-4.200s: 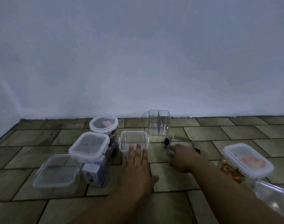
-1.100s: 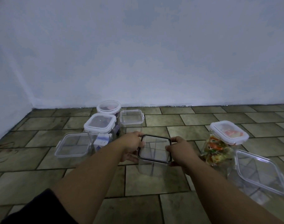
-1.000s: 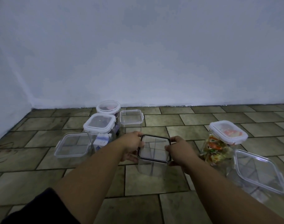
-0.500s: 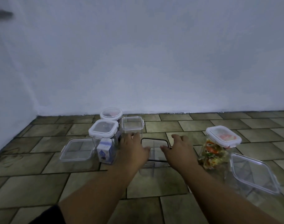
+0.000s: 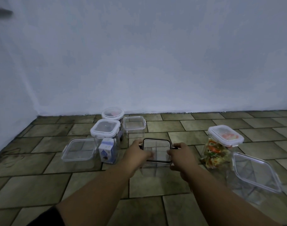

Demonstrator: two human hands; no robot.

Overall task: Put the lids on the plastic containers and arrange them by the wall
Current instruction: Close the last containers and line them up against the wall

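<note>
A: Your left hand (image 5: 138, 152) and right hand (image 5: 180, 154) sit on opposite sides of the clear square lid with a black rim (image 5: 156, 148), fingers curled over its edges. Gripping from both sides looks like your way of keeping it level on the clear divided plastic box (image 5: 153, 168) beneath. That box stands on the mottled olive floor tiles (image 5: 41, 185), well short of the pale blue wall (image 5: 155, 62).

B: Agreed. You're probably pressing the side clips home, though whether they have caught I cannot tell. The box is hard, glossy and see-through, with its partition showing through the lid, so only the rim gives you purchase.

A: Look where the rest stand. The round tub with a white-rimmed lid (image 5: 113, 112) is nearest the wall. Right in front of it is the tall square tub with a white clip lid (image 5: 105, 129), which holds a blue-and-white carton (image 5: 107, 150). The small empty clear box (image 5: 134, 123) is just beside them. That cluster reads as the start of your row.

B: On your right, the tall tub of colourful contents (image 5: 216, 154) is lidded but far from the wall. The large clear box (image 5: 255, 175) stands beside it, and I cannot tell whether its lid is seated. The shallow clear tray (image 5: 78, 149) on your left lies flat. Lid or box, I cannot say.
</note>
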